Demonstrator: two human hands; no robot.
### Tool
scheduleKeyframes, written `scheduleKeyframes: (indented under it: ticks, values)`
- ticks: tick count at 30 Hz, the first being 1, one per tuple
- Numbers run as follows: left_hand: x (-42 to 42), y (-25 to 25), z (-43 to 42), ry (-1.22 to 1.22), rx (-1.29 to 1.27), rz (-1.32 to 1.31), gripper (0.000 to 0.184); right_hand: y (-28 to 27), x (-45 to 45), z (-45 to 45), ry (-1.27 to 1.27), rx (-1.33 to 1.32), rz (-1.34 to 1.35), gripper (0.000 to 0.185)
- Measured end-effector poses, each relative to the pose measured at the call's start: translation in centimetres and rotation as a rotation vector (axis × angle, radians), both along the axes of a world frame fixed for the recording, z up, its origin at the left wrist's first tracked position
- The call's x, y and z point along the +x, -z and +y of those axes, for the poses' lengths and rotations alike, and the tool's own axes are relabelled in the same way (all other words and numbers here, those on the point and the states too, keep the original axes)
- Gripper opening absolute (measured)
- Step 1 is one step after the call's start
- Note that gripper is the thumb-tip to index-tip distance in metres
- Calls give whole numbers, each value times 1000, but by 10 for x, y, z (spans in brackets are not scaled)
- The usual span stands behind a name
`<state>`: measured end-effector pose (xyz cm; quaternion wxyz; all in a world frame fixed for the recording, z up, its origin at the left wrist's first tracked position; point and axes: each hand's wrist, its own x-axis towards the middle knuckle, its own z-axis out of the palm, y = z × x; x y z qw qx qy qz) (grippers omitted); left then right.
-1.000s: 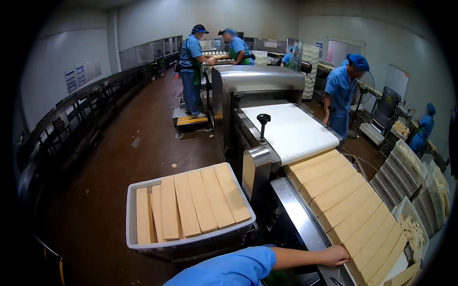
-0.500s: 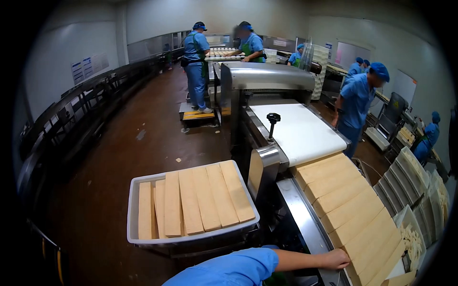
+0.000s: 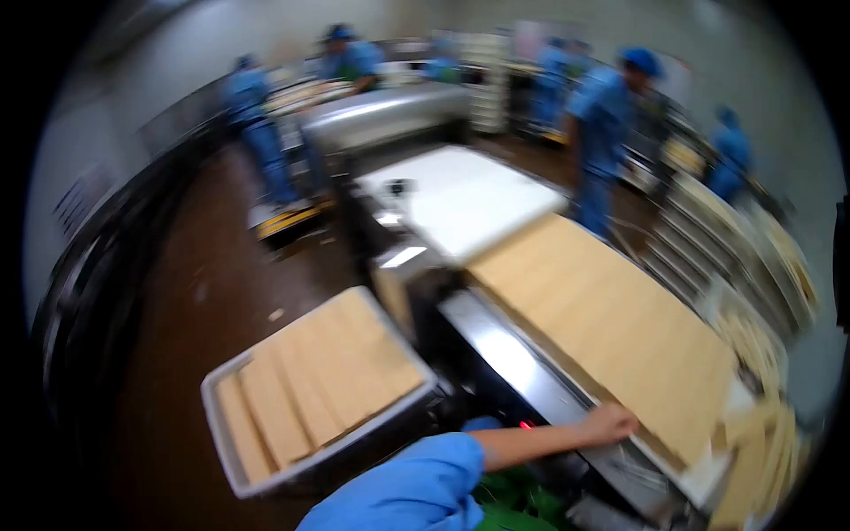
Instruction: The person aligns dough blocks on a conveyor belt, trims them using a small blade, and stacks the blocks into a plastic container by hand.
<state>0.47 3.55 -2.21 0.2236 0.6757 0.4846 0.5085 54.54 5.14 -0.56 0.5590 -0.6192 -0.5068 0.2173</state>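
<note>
My left hand [image 3: 611, 424] is closed at the near left edge of a row of pale beige blocks [image 3: 611, 310]. Its knuckles touch or nearly touch the side of the blocks, and what its fingers hold, if anything, is hidden. The blocks lie side by side on a sloping metal-edged conveyor, just below a white belt [image 3: 465, 199]. To the left, a white tub [image 3: 212, 416] contains several more long beige blocks [image 3: 310, 380]. My right hand is out of view. Motion blurs the picture.
A steel machine cover [image 3: 390, 115] spans the belt's far end. People in blue [image 3: 598, 124] stand beyond and to the right. Stacked crates [image 3: 708, 234] and a container of beige strips [image 3: 753, 345] are at the right. A yellow-edged step [image 3: 288, 219] stands on the brown floor.
The view has swung and tilted, shifting the machine and tub leftward in the picture. My left hand stays beside the blocks, slightly higher and farther left in view.
</note>
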Motion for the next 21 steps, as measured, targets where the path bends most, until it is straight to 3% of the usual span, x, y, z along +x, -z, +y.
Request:
scheduleKeyframes:
  ticks: [2,3,4,6,7,8,9,10,11,12,14,15,16,17,18,19,20,21]
  values:
    - [28,-21,-1,193,-172,-237,30,17,-50,-59,-127,-2,684,46]
    - [45,-28,2,304,-313,-167,34,19,-86,-94,-168,17,813,45]
    - [69,-18,3,568,-373,-481,49,2,-147,-115,-191,51,755,47]
    - [93,-56,-14,749,-766,-771,82,-32,-264,-159,-232,122,643,51]
    - [99,-56,-15,800,-802,-712,86,-54,-280,-163,-346,52,484,60]
    - [107,-70,-20,769,-851,-832,83,-75,-295,-167,-457,1,316,69]
    - [96,-71,-12,833,-1065,-1076,71,-65,-285,-158,-591,82,-12,72]
    - [87,-78,-14,737,-873,-1056,58,-88,-281,-146,-687,47,-115,74]
    - [83,-86,-23,532,-745,-1067,59,-95,-267,-129,-783,30,-169,74]
    - [77,-99,-28,429,-512,-948,72,-94,-253,-104,-872,73,-268,69]
    - [54,-107,-37,376,-351,-997,78,-102,-240,-54,-680,-2,-179,63]
    - [42,-115,-45,313,-249,-1007,77,-100,-244,-15,-345,242,-544,47]
    - [30,-122,-51,245,-172,-1003,76,-96,-243,32,-187,247,-629,48]
    - [14,-112,-51,175,-116,-999,76,-80,-240,83,-188,279,-489,53]
    - [-4,-89,-51,152,-172,-960,76,-61,-239,123,19,245,-852,54]
    - [-26,-78,-59,97,-211,-928,76,-46,-237,150,22,193,-845,52]
    - [-42,-78,-73,27,-187,-955,77,-24,-225,175,-288,38,-1228,48]
    - [-52,-80,-82,-37,-158,-989,77,2,-221,199,-188,-62,-982,44]
